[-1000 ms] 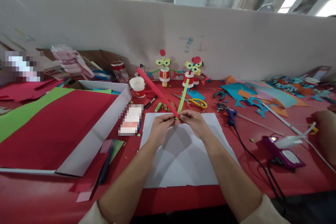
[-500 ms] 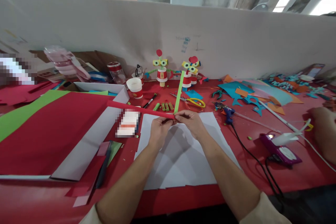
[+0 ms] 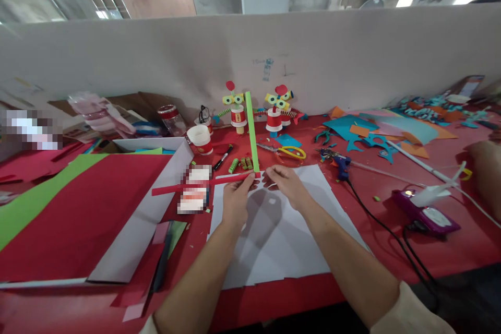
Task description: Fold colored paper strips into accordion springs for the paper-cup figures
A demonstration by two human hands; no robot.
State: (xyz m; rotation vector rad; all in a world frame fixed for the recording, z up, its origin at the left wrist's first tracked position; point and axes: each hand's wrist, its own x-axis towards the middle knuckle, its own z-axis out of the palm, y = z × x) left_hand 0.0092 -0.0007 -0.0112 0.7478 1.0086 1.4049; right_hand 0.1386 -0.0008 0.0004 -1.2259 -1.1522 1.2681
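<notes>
My left hand [image 3: 235, 201] pinches the corner where two paper strips meet, above a white sheet [image 3: 289, 240]. The red paper strip [image 3: 230, 178] runs out to the left, past the blurred phone-like rectangle [image 3: 194, 190]. From the same corner the green paper strip [image 3: 252, 133] stands up and away from me. Just right of the corner is my right hand [image 3: 288, 187], its fingers loosely curled and a little apart, with nothing visible in them. Beyond the hands lie small folded paper springs [image 3: 246, 163] in green and other colours.
Paper-cup robot figures [image 3: 238, 115] stand by the back partition. Scissors [image 3: 287, 152], a marker [image 3: 223, 157], a glue gun [image 3: 341, 164] and a purple power socket [image 3: 426, 214] lie around. A box with red paper [image 3: 90, 209] is left. Another person's hand [image 3: 487, 172] is far right.
My right hand has come off the strip corner and sits slightly to the right. The green strip has swung leftward, and the red strip's far end has dropped toward me.
</notes>
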